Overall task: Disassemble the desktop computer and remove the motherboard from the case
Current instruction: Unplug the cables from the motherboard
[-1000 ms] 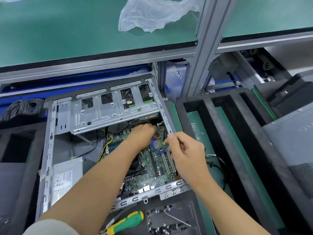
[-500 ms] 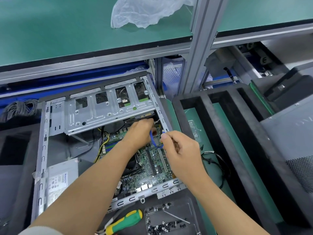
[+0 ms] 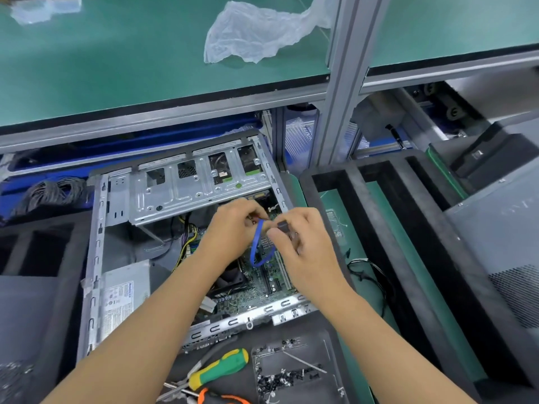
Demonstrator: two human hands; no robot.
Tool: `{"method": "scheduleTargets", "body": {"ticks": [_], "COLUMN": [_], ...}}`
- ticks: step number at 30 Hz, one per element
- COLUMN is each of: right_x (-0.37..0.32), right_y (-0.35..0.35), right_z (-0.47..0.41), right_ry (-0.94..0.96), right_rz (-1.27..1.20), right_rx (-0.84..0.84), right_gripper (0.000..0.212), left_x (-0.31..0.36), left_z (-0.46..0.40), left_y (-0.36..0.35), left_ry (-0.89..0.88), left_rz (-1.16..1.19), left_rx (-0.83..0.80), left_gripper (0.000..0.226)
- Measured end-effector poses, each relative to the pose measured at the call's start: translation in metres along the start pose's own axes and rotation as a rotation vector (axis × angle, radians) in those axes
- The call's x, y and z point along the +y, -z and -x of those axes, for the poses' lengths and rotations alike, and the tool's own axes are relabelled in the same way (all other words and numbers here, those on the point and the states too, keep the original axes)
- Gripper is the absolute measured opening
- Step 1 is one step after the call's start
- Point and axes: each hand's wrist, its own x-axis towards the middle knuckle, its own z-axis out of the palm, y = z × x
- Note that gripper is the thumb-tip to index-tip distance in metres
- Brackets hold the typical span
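Compared with half a second back, both hands have come up a bit out of the case [image 3: 96, 258] and the blue cable [image 3: 256, 246] now hangs in a longer loop between them, over the motherboard [image 3: 262, 284]. The board sits in the bottom of the open case, under the drive cage [image 3: 186, 196].

The PSU [image 3: 122, 298] at left has a white label, but the print is too blurry to read.

The left hand [image 3: 233, 228] has its fingers curled, pinching the cable's upper end. The right hand [image 3: 303, 240] pinches a small dark connector [image 3: 282, 225] between thumb and fingertips. A green-yellow screwdriver [image 3: 218, 368] lies beside the screw tray [image 3: 297, 371] in front of the case.
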Motion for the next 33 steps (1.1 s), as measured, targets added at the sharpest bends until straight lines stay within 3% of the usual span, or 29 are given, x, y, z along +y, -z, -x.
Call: {"method": "scheduleTargets", "body": {"ticks": [4,7,11,16,24,28,33], "right_x": [-0.021,-0.039,-0.049,-0.053,-0.009,0.044,0.118], "right_y": [-0.012,-0.011,0.015,0.047,0.114,0.141,0.129], "right_z": [0.001,-0.002,-0.008,-0.002,0.009,0.018,0.032], "right_ry": [-0.088,-0.038,-0.073,-0.115,-0.26,-0.338,-0.575], "right_rz": [-0.066,-0.028,-0.148,-0.031,-0.166,0.147,0.475], "right_rx": [-0.028,0.034,0.127,0.124,0.311,0.371,0.089], "right_gripper": [0.018,0.031,0.018,0.032,0.02,0.039,0.04], "left_x": [0.025,0.045,0.069,0.098,0.115,0.076,0.007], "left_z": [0.01,0.019,0.02,0.022,0.017,0.021,0.044], "left_y": [0.014,0.021,0.023,0.014,-0.01,-0.014,-0.007], "left_ry": [0.041,0.014,0.055,-0.109,-0.29,-0.093,0.278], "left_rz": [0.02,0.101,0.239,0.123,0.299,0.288,0.154], "left_rx": [0.171,0.266,0.338,0.294,0.162,0.201,0.163], "left_gripper": [0.019,0.029,0.033,0.038,0.041,0.026,0.014]}}
